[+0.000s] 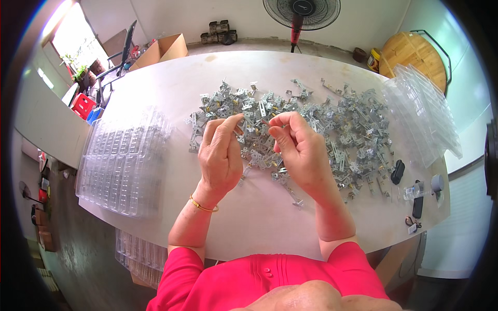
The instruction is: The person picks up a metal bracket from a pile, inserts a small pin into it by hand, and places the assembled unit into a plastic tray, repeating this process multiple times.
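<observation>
Both my hands are raised over the near side of a broad heap of small silvery metal brackets [358,124], some with brass-coloured bits. My left hand [220,158], with a gold bangle [203,205] on its wrist, has thumb and fingers drawn together. Something small and brownish shows at its fingertips, too small to name. Facing it, my right hand [301,150] pinches thumb against forefinger with the other fingers curled. A thin piece sticks out from that pinch toward the left hand, and its kind is unclear. A small gap separates the two hands.
Clear plastic trays [122,171] are stacked at the table's left, with more clear trays [423,114] at the far right. A black case [398,172], a tape roll [437,182] and a dark phone-like object [417,207] lie near the right edge. A fan [302,15] stands beyond the table [233,233].
</observation>
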`<state>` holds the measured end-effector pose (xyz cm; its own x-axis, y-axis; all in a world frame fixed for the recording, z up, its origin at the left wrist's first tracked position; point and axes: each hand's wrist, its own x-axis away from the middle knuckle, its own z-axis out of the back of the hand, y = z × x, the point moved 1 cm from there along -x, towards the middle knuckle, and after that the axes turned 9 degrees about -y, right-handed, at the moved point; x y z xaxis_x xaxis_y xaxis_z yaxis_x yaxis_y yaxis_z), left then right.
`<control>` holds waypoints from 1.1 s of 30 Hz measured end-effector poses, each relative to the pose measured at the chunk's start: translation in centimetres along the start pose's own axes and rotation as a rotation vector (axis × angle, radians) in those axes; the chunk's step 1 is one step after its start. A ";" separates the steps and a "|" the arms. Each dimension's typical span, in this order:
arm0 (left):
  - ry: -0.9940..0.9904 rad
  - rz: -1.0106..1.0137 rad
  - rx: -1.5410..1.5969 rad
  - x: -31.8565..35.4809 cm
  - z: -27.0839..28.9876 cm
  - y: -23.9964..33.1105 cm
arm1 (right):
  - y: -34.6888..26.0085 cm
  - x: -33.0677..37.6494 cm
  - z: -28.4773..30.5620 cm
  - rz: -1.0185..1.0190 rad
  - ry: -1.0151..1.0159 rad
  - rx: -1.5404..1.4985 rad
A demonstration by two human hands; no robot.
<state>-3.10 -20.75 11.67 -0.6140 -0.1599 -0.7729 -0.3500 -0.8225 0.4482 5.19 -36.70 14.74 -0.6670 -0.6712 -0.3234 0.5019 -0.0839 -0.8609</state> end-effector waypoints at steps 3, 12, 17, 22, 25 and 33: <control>0.017 0.001 -0.025 0.1 -0.1 0.4 | 0.0 -0.1 -0.1 -0.045 -0.044 -0.119; -0.104 -0.113 0.014 -0.1 0.0 0.1 | 1.3 -0.9 1.2 -0.188 -0.311 -0.576; -0.161 -0.121 0.034 -0.2 0.3 0.3 | 1.5 -1.5 1.8 -0.240 -0.380 -0.602; -0.280 -0.114 0.054 0.0 0.0 0.5 | 3.5 -1.9 1.7 -0.124 -0.361 -0.416; -0.342 -0.081 0.110 0.0 -0.2 0.8 | 3.6 -2.1 1.4 -0.086 -0.223 -0.453; -0.293 0.458 0.448 0.1 0.5 -0.7 | 1.6 -1.5 1.9 0.299 -0.167 -0.114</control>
<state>-3.27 -19.89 11.54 -0.9123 -0.2310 -0.3380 -0.2301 -0.3937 0.8900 8.02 -37.23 14.58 -0.3959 -0.7658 -0.5067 0.5903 0.2104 -0.7793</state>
